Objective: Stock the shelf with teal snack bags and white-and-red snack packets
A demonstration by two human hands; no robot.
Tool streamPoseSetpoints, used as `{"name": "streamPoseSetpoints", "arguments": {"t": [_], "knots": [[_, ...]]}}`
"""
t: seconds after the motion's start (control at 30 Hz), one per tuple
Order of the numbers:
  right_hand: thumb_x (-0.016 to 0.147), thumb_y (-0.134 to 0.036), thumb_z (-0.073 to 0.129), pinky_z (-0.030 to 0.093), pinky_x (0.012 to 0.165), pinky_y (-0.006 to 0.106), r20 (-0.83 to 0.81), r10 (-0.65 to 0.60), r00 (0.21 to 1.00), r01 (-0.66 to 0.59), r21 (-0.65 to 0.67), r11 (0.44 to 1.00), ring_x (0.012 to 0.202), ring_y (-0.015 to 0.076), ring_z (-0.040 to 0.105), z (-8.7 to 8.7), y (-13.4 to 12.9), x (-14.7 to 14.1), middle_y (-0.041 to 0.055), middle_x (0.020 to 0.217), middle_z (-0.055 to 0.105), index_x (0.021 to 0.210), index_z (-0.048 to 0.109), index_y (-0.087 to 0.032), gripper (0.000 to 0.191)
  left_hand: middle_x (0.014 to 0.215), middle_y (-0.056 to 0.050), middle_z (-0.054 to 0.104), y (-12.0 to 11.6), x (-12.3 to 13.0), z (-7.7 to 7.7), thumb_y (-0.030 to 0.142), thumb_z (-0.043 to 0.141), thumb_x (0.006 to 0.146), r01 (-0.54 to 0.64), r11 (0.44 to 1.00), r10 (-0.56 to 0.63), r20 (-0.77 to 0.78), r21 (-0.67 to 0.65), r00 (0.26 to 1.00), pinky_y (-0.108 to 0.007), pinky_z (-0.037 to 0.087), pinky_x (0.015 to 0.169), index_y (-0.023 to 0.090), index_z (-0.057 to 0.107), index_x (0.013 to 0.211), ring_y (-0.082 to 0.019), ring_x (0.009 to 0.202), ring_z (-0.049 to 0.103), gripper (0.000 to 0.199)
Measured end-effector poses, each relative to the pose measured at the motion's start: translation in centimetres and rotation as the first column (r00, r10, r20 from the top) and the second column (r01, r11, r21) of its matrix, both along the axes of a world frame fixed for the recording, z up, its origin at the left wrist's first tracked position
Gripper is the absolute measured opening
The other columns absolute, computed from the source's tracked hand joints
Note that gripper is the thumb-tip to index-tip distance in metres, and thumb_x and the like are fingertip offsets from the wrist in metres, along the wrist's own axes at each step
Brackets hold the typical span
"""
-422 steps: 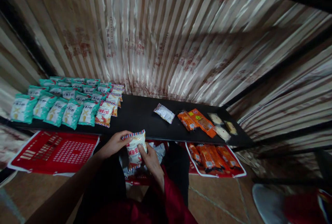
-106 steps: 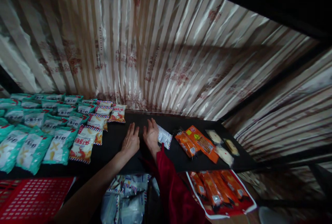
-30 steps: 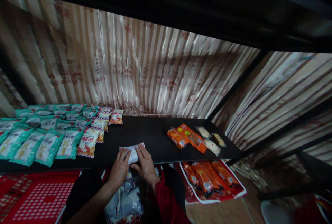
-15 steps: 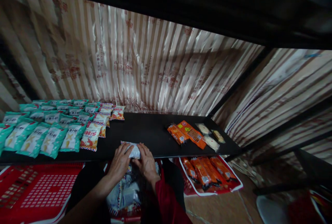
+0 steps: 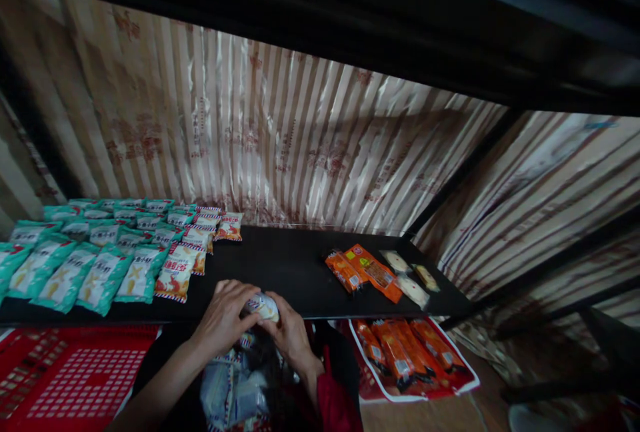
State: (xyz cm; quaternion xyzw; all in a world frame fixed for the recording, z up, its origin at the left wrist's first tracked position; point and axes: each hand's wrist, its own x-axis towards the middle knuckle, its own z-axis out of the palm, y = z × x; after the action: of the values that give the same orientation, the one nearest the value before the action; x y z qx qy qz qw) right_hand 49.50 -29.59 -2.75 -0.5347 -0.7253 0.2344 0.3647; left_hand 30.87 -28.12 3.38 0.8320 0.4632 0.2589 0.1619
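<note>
Between them, my left hand (image 5: 227,315) and my right hand (image 5: 291,335) grip a small snack bag (image 5: 263,307) just over the front edge of the black shelf (image 5: 280,265). Both hands have their fingers curled around its sides. Only the bag's whitish middle shows; the rest is covered by fingers. Below my hands, several silvery snack bags with striped edges (image 5: 233,385) lie in a container between my knees. On the shelf to the left, orange-and-white snack bags (image 5: 176,271) stand in a short row beside rows of teal snack bags (image 5: 103,279).
Orange packets (image 5: 373,269) and small clear-wrapped packs (image 5: 413,290) lie at the shelf's right end. A red basket with orange packets (image 5: 473,379) sits below right, and a red perforated basket (image 5: 85,379) below left. A dark beam (image 5: 320,32) crosses overhead, with striped sheeting (image 5: 280,145) behind.
The snack bag has been turned in my hands, showing a different part of its wrapper. My left hand has moved further over it. The view has tilted up slightly.
</note>
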Motion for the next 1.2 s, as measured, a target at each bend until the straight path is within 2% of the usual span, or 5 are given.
{"name": "streamPoseSetpoints", "arguments": {"t": [0.27,0.57,0.83,1.03,1.2], "knots": [[0.078,-0.045,0.064,0.046,0.075,0.026,-0.318,0.072,0.945,-0.162,-0.265,0.951,0.086,0.0197,0.063,1.5,-1.0,-0.4,0.0013,0.098,0.069,0.117,0.058,-0.022,0.046,0.102,0.000,0.069,0.9,-1.6,1.6,0.040,0.062,0.077,0.036,0.983,-0.040,-0.020,-0.181,0.999,-0.031,0.041,0.084,0.027,0.065,0.106,-0.021,0.096,0.058,0.032],[0.074,-0.052,0.068,0.046,0.074,0.028,-0.677,0.045,0.734,-0.398,-0.376,0.837,0.080,0.0177,0.063,-0.7,-1.0,-1.3,0.0031,0.094,0.069,0.110,0.060,-0.019,0.049,0.100,-0.002,0.071,2.4,-3.5,-1.0,0.042,0.060,0.076,0.052,0.941,0.005,0.166,-0.336,0.986,-0.026,0.045,0.080,0.024,0.068,0.102,-0.020,0.091,0.064,0.033],[0.060,-0.055,0.077,0.048,0.079,0.036,-0.722,-0.125,0.680,-0.361,-0.478,0.801,0.081,0.0213,0.065,-1.3,-1.2,-2.1,0.0050,0.093,0.071,0.105,0.063,-0.019,0.060,0.092,-0.002,0.072,2.5,-3.7,-2.6,0.040,0.062,0.073,0.067,0.908,0.086,0.339,-0.415,0.937,-0.026,0.046,0.078,0.020,0.069,0.093,-0.020,0.087,0.065,0.029],[0.062,-0.053,0.077,0.048,0.076,0.039,-0.764,-0.244,0.597,-0.361,-0.528,0.769,0.076,0.0233,0.066,-1.5,-1.8,-3.3,0.0040,0.085,0.072,0.099,0.067,-0.021,0.050,0.083,-0.003,0.071,2.4,-3.2,-4.6,0.043,0.068,0.065,0.023,0.832,0.312,0.502,-0.555,0.807,-0.028,0.048,0.069,0.017,0.068,0.089,-0.020,0.075,0.065,0.035],[0.065,-0.054,0.074,0.049,0.075,0.037,-0.777,-0.290,0.559,-0.349,-0.537,0.768,0.080,0.0237,0.067,-2.3,-2.0,-4.4,0.0053,0.088,0.073,0.102,0.067,-0.020,0.051,0.085,-0.005,0.071,1.6,-2.0,-5.4,0.041,0.076,0.058,0.024,0.726,0.582,0.632,-0.688,0.511,-0.030,0.050,0.075,0.015,0.061,0.100,-0.020,0.079,0.066,0.052]]}}
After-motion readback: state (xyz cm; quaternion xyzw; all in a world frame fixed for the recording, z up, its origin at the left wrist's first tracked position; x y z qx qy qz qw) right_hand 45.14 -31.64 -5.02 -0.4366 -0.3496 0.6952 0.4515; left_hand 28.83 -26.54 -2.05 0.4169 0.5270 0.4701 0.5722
